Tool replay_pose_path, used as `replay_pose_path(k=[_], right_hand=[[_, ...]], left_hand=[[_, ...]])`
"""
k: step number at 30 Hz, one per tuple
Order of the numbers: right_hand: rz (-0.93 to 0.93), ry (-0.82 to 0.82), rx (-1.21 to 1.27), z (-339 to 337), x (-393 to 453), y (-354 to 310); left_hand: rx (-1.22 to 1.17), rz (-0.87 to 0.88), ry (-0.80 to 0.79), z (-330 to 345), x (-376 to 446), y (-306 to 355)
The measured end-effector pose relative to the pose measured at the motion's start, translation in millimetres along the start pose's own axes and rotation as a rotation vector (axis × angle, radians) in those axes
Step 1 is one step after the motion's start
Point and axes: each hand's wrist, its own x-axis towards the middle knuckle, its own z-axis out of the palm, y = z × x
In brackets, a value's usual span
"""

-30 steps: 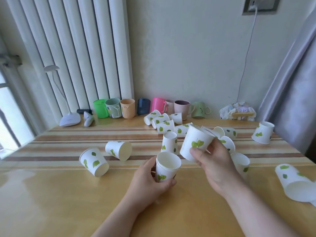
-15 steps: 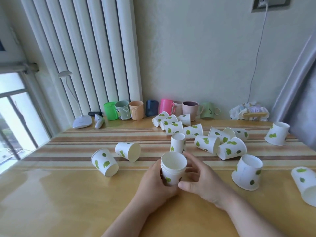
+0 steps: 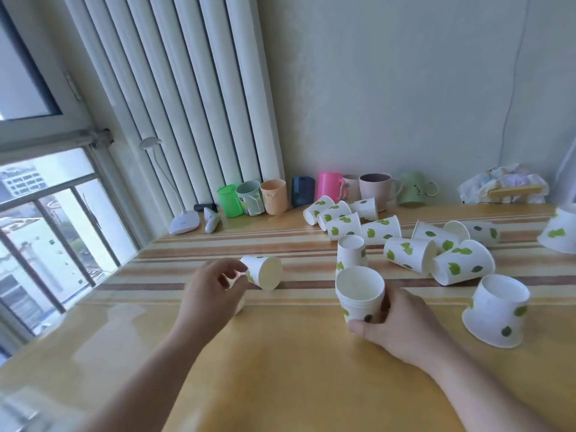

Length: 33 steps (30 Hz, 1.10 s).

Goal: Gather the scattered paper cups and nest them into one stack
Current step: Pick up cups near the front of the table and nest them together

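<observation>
An upright stack of nested white paper cups with green leaves [image 3: 360,294] stands on the wooden table [image 3: 280,369], and my right hand [image 3: 402,322] grips its lower part. My left hand [image 3: 212,291] is out to the left with spread fingers, its fingertips at the base of a cup lying on its side [image 3: 265,271]; a second cup is mostly hidden under that hand. Behind the stack an inverted cup [image 3: 350,252] stands. Several more cups lie further back and right [image 3: 408,254], and one inverted cup [image 3: 495,310] sits at the right.
Along the wall stands a row of coloured plastic mugs [image 3: 274,196]. A white desk lamp [image 3: 184,221] and a small white device sit at the back left by the radiator and window. A crumpled bag [image 3: 505,187] lies at the back right.
The cup from my right hand went into the stack. My left hand then let go of the stack and moved left to the lying cup, while my right hand took over the stack.
</observation>
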Motion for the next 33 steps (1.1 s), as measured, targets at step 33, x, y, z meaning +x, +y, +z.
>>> replay_pose_path(k=[33], right_hand=[[-0.033,-0.043,0.050,-1,6,12]], left_hand=[[-0.246,-0.076,0.018,40,5,12]])
